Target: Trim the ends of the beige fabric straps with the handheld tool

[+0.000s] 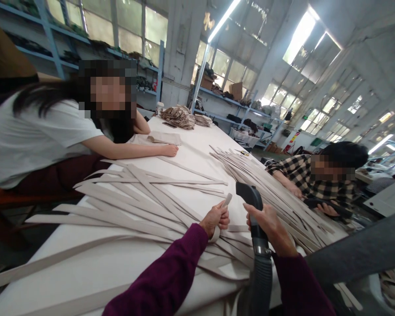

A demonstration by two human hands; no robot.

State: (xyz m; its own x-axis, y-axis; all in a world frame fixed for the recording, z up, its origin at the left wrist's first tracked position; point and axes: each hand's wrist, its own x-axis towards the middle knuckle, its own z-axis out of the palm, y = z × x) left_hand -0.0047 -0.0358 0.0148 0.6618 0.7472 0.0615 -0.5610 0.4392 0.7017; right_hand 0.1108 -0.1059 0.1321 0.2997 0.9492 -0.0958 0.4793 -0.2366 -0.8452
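Observation:
My left hand is closed around a beige fabric strip, whose short end sticks up past the thumb. In my right hand is the black handle of a vacuum hose. Its wide nozzle points left, toward the strip, without touching it. A ribbed hose runs down from the handle between my forearms. Many loose beige strips lie crossed on the white table under and left of my left hand. A second row of long strips stretches along the table's right side.
A person in a white shirt leans on the left side of the white table. Another person in a checked shirt sits at the right. Stacked beige pieces stand at the far end. A dark metal bar crosses the lower right.

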